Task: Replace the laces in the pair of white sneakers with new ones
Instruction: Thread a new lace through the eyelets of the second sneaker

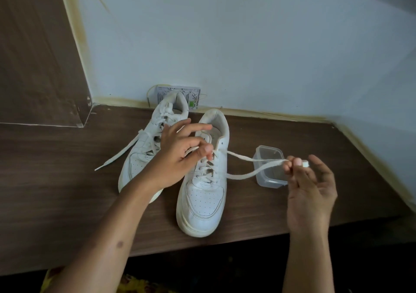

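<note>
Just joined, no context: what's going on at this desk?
A person is working on the laces of two white sneakers on a wooden desk. The left hand pinches the lace at the upper eyelets of the nearer sneaker. The right hand pinches the free end of that lace, drawn out sideways over a small clear plastic tub. The other sneaker sits behind, still laced, one end trailing on the desk.

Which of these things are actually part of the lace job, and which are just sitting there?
In the job: near sneaker; its lace, pinched by right hand and left hand; far sneaker.

Lying about: clear plastic container; wall socket.
</note>
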Motion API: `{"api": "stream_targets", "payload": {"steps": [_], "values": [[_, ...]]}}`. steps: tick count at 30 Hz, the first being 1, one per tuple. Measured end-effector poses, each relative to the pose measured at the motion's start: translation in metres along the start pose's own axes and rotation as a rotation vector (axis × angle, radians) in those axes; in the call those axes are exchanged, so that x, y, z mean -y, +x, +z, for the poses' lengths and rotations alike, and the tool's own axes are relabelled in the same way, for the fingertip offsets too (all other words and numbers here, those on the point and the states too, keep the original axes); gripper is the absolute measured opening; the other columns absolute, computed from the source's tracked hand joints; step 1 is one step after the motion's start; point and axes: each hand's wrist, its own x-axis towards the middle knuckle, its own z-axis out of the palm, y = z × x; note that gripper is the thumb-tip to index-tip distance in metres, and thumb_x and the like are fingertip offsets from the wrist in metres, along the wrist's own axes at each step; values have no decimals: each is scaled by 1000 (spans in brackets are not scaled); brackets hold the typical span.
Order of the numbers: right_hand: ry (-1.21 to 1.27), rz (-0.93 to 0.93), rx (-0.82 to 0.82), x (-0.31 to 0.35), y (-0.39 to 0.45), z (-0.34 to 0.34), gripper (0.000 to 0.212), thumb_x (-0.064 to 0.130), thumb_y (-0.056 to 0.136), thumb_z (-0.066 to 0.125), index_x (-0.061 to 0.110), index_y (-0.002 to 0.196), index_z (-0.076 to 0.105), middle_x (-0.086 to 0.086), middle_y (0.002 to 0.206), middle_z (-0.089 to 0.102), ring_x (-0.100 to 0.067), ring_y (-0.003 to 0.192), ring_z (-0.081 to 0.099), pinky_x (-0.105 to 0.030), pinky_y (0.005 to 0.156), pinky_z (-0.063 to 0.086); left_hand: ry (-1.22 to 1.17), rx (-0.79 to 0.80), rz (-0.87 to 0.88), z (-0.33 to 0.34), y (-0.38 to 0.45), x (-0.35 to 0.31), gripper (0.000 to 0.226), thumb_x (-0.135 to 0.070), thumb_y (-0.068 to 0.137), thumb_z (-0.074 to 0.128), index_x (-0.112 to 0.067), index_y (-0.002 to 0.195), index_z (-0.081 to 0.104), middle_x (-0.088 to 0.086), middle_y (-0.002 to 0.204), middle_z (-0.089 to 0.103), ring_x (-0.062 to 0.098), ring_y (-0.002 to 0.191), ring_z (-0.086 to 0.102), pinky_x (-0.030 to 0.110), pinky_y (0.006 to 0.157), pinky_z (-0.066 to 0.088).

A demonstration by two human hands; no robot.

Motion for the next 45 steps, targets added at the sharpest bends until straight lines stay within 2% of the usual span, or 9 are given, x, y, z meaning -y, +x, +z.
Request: {"api": "stream_targets", "payload": {"steps": [6, 11, 13, 17, 21, 24, 28, 37, 45], "values": [[-342, 47, 49, -17, 5, -1, 34, 0, 91, 64, 8, 122, 52, -6, 79, 73, -11, 75, 73, -21, 74, 58, 322, 68, 170, 17, -4, 1, 34, -70, 71, 61, -49, 96, 70, -22, 146, 41, 13, 148, 6, 51, 114, -22], [-1045, -68, 26, -24, 5, -11, 34, 14, 90, 69, 21, 122, 59, 1, 103, 63, -2, 79, 57, -13, 71, 41, 274, -141, 146, 5, 1, 8, 14, -47, 84, 64, -43, 95, 73, -19, 137, 52, 18, 141, 25, 65, 114, 5], [-1142, -112, -10, -26, 3, -12, 32, 12, 88, 70, 20, 118, 64, -6, 111, 59, -14, 88, 55, -21, 76, 39, 289, -214, 131, 1, 2, 11, 22, -43, 90, 54, -39, 98, 74, -16, 132, 57, 18, 136, 32, 63, 111, 18], [-1148, -167, 112, -25, 1, -5, 17, 6, 86, 71, 18, 98, 73, -2, 92, 65, -13, 74, 65, -2, 58, 39, 375, -270, 129, 1, 4, 16, 29, -15, 94, 58, -35, 111, 72, -10, 127, 61, 22, 126, 41, 60, 106, 30], [-1246, -14, 361, -50, -2, 5, 22, 3, 91, 60, 16, 98, 76, -1, 81, 72, -13, 71, 70, -25, 68, 57, 459, -215, 109, 5, 4, 18, 49, -10, 89, 49, -39, 126, 62, -8, 129, 60, 25, 123, 45, 64, 104, 30], [-1426, -98, 333, -71, 1, 10, 31, 0, 94, 49, 11, 113, 70, -5, 107, 69, -21, 102, 64, -23, 80, 44, 539, -172, 65, 11, 3, 19, 64, 0, 84, 59, -42, 133, 55, -8, 130, 58, 26, 125, 44, 64, 111, 22], [-1517, -100, 227, -83, 7, 16, 26, -3, 92, 51, 5, 108, 70, -10, 101, 70, -24, 96, 66, -27, 76, 47, 577, -169, 71, 12, 4, 21, 61, -6, 86, 63, -45, 132, 52, -10, 129, 58, 26, 126, 44, 60, 114, 17], [-1172, -59, 392, -56, 8, 16, 17, 9, 91, 66, 24, 84, 70, 11, 77, 68, -3, 76, 64, -11, 62, 43, 521, -238, 78, 9, 5, 21, 40, -17, 88, 62, -42, 119, 54, -18, 115, 61, 13, 111, 57, 61, 116, 12], [-882, -435, 411, -57, -1, 55, 10, 14, 90, 70, 19, 98, 72, 6, 88, 68, -6, 76, 63, -11, 66, 49, 421, -263, 75, 12, 6, 17, 41, -11, 84, 72, -37, 113, 58, -17, 106, 63, -3, 93, 61, 66, 116, 2]]}}
